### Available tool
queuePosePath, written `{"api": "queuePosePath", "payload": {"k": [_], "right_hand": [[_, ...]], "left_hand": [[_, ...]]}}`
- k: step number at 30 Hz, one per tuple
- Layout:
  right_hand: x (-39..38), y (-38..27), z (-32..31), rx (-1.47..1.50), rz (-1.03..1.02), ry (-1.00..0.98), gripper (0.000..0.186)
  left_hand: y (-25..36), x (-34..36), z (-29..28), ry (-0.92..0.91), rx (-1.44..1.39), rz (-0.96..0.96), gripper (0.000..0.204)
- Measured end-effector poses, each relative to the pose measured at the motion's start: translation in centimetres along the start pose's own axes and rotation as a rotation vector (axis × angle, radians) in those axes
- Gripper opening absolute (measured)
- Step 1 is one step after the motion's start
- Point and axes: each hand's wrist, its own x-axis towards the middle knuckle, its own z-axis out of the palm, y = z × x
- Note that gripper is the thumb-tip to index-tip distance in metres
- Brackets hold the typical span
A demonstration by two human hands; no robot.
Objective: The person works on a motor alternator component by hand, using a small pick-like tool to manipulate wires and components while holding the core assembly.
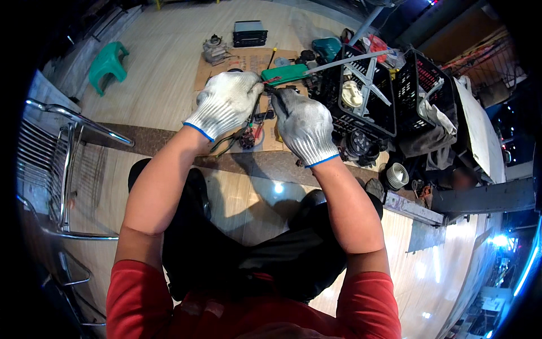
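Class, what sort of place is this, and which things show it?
Probably a small repair workshop: a metal part sits on cardboard, a black crate holds odds and ends, and a white fan wheel is nearby.

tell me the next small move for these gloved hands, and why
I'd perhaps ease the right hand slightly away from the left hand: they nearly meet above the cardboard, and both are curled, hiding most of what lies between them, so a small gap might give a clearer view.
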Motion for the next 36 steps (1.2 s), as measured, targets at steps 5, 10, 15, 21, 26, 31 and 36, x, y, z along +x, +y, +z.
{"api": "queuePosePath", "payload": {"k": [5, 10, 15, 21, 26, 31, 36], "right_hand": [[0.4, -0.1, -1.4, -0.136, -0.02, -0.049, 0.01], [0.6, 0.6, -2.0, 0.012, 0.03, -0.109, 0.023], [0.9, 1.1, -2.2, 0.087, -0.003, -0.053, 0.019], [1.5, 2.3, -1.8, 0.308, 0.039, -0.137, 0.026], [1.6, 3.4, -1.3, 0.488, 0.151, -0.287, 0.029], [2.0, 2.3, -1.0, 0.733, 0.465, -0.45, 0.034], [1.0, 2.3, 0.9, 0.94, 0.629, -0.389, 0.033]], "left_hand": [[-0.4, 0.0, 0.4, -0.049, 0.171, 0.085, 0.026], [-0.7, 0.1, 0.8, -0.125, 0.27, 0.17, 0.022], [-0.2, 0.0, 0.9, -0.213, 0.349, 0.216, 0.017], [0.2, -0.2, 0.2, -0.287, 0.339, 0.277, 0.017], [-0.4, -0.5, -0.3, -0.276, 0.199, 0.339, 0.016], [-1.9, -0.9, 0.1, -0.121, -0.028, 0.366, 0.017], [-1.9, -0.6, 0.2, 0.025, -0.054, 0.286, 0.02]]}}
